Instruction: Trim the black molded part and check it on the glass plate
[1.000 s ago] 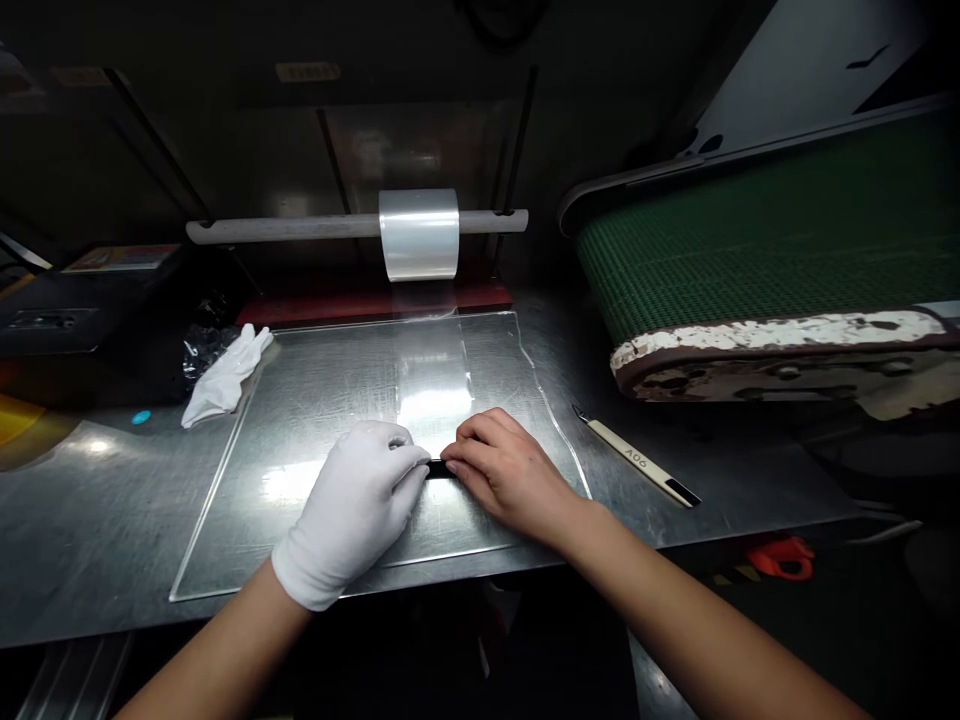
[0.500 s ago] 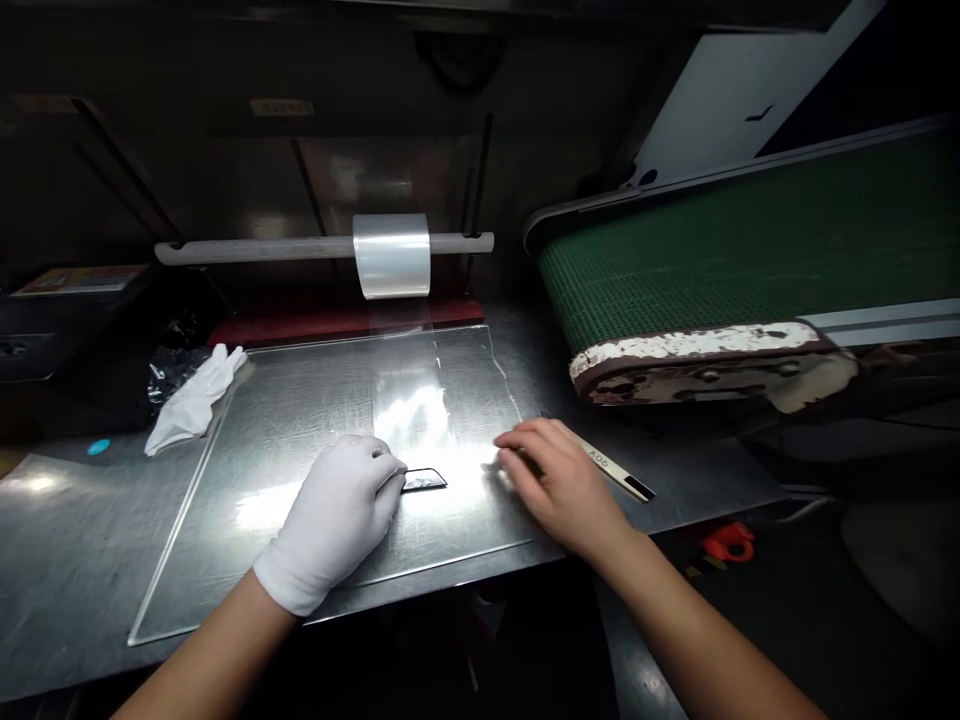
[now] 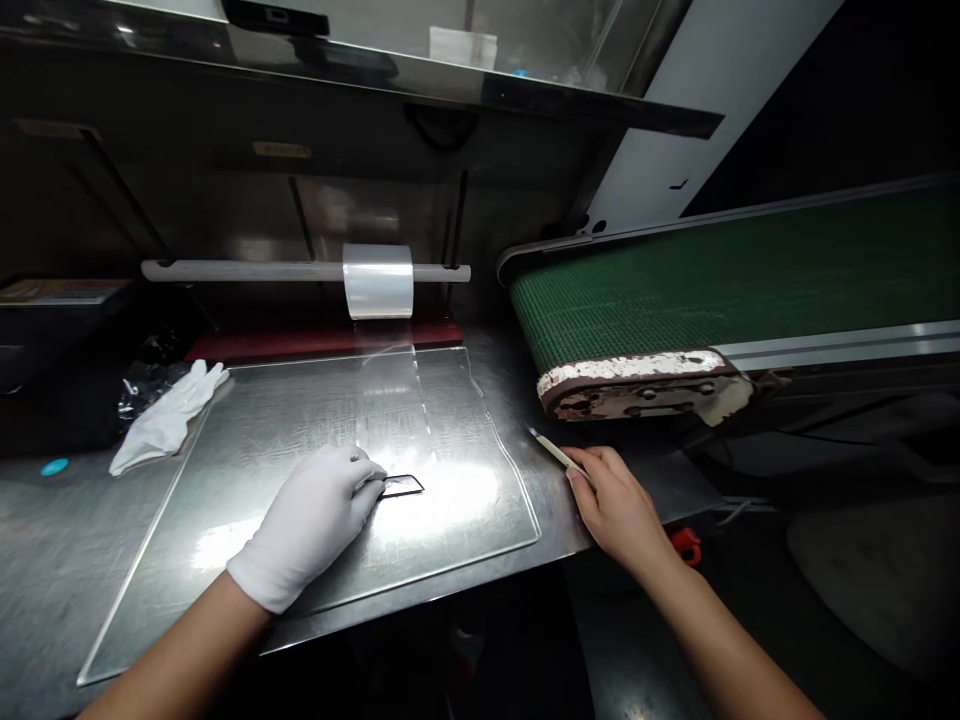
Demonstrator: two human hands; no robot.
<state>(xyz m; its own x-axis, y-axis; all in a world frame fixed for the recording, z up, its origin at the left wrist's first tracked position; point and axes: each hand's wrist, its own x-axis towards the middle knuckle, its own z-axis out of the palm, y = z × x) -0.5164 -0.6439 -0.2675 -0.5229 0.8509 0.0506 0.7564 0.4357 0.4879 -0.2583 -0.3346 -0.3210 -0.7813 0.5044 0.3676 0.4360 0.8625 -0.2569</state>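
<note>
My left hand point(image 3: 319, 515), in a white glove, pinches the left end of a small black-edged glass piece point(image 3: 405, 486) over the clear sheet point(image 3: 255, 430) on the metal table. My right hand point(image 3: 619, 505) is bare and closed around a slim, pale-handled craft knife point(image 3: 553, 450), right of the sheet. The knife's narrow metallic tip points away to the upper left, while its rear end is hidden in the hand. From a roll of clear film point(image 3: 379, 282) on a white bar, a strip runs down onto the sheet.
A green conveyor belt point(image 3: 712, 280) with a chipped white end stands at the right. On the left lie a spare white glove point(image 3: 169, 415), black plastic point(image 3: 142, 385) and a blue dot point(image 3: 55, 467). A metal shelf edge point(image 3: 450, 85) crosses above.
My right hand has moved right, off the sheet, and taken hold of the craft knife lying there. The left hand still pinches the glass piece. The view has tilted up and shifted right.
</note>
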